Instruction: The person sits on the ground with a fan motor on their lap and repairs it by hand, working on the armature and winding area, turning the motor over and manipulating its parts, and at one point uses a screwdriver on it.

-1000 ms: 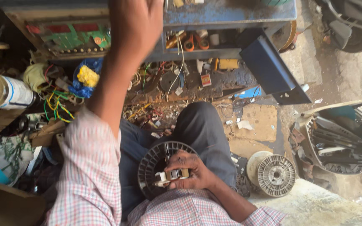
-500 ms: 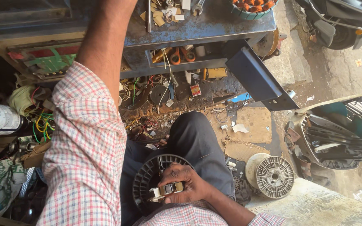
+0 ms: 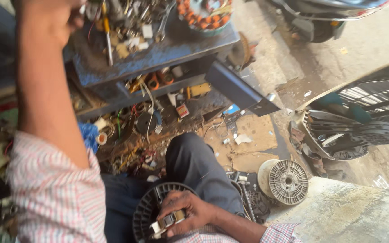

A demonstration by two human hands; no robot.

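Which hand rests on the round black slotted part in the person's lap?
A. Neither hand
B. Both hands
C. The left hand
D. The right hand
D: the right hand lies on the round black part, while the left hand reaches up to the blue shelf.

Left hand (image 3: pixel 52 20) blurred, cut by top edge; round black stator (image 3: pixel 151 211) partly hidden under right hand (image 3: pixel 187 213).

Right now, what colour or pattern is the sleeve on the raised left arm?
The sleeve is pale with a fine red check, seen in the head view.
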